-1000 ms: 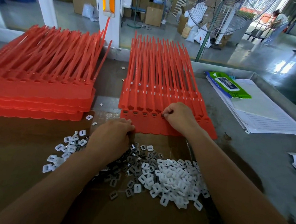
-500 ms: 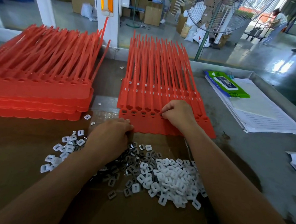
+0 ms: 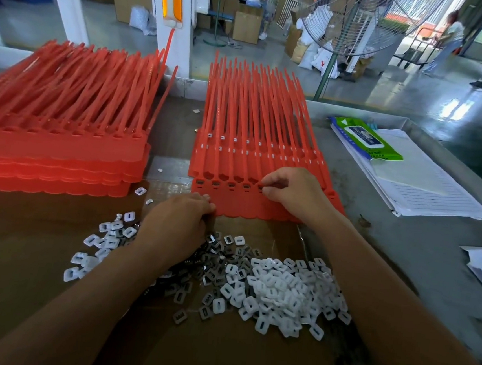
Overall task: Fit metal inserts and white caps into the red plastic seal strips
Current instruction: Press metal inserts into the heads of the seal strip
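A sheet of red seal strips [image 3: 246, 203] lies in front of me, its row of sockets toward me; several sockets on the left hold dark metal inserts [image 3: 215, 183]. My right hand [image 3: 295, 187] pinches something small at the fifth socket; the piece itself is hidden by the fingertips. My left hand [image 3: 177, 223] rests curled over the near edge of the pile of metal inserts [image 3: 213, 271]; whether it holds any is hidden. White caps [image 3: 285, 292] lie heaped to the right of the inserts.
A thick stack of red strip sheets [image 3: 57, 147] sits at the left. More red sheets with white caps fitted [image 3: 254, 151] lie under and behind the working sheet. Papers [image 3: 416, 181] and a green wipes pack [image 3: 367, 138] lie at the right. Loose caps [image 3: 101, 242] scatter left.
My right hand has stayed at the socket row, shifting slightly. My left hand remains on the insert pile. The view has tilted a little.
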A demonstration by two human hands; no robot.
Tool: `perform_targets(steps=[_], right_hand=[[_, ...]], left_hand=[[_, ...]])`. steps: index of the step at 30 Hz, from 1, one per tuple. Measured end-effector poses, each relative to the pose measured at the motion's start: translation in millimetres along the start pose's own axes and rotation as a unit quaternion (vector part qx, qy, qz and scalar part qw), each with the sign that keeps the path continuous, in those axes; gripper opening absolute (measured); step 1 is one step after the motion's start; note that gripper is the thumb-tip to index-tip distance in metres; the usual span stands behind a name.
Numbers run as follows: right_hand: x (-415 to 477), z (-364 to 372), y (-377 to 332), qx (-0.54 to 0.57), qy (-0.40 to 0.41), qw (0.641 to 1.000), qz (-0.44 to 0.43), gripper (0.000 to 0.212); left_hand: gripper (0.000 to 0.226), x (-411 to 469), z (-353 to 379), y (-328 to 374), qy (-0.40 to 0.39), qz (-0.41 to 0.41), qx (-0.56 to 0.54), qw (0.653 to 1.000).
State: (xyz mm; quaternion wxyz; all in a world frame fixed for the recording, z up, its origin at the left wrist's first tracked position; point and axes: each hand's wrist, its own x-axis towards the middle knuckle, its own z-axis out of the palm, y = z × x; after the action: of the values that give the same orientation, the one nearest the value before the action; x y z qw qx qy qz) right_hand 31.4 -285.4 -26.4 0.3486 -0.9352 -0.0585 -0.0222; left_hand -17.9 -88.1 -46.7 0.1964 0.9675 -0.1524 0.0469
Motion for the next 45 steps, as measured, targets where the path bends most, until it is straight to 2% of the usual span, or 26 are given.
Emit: perform_targets(steps=[2,6,8,13,19,24,33,39,45], right_hand=[[-12,-2,-7,-0.007,-0.022,0.999,-0.026,0.010],[-37,-6,-21,-0.037,-0.143,0.987,-0.059,0.014],[-45,-6,-23,-0.067,-0.190,0.977,-0.068,0.009],[-52,-3,-22,-0.092,-0.231,0.967,-0.055,0.013],[-52,1,-22,-0.117,-0.227,0.965,-0.058,0.013],[-54,-2,-21,-0.098,-0.229,0.967,-0.061,0.028],[-56,0,-15,-0.058,-0.204,0.975,-0.073,0.006],[-55,0,-11,-0.044,-0.181,0.980,-0.065,0.017],[-56,1,-10,-0.047,-0.176,0.981,-0.060,0.019]], left_hand=[[0.043,0,1,0,-0.004,-0.006,-0.002,1.000],[0.044,1,1,0,-0.004,-0.017,-0.002,1.000],[0.045,1,2,0,-0.001,-0.017,-0.001,1.000],[0.045,1,3,-1,-0.002,-0.017,0.003,1.000],[0.044,2,3,-1,-0.002,-0.020,0.009,1.000],[0.044,2,3,0,-0.002,-0.023,0.007,1.000],[0.044,2,3,0,-0.004,-0.024,0.002,1.000],[0.044,2,3,-1,-0.007,-0.022,0.004,1.000],[0.044,2,4,-2,-0.004,-0.021,0.004,1.000]])
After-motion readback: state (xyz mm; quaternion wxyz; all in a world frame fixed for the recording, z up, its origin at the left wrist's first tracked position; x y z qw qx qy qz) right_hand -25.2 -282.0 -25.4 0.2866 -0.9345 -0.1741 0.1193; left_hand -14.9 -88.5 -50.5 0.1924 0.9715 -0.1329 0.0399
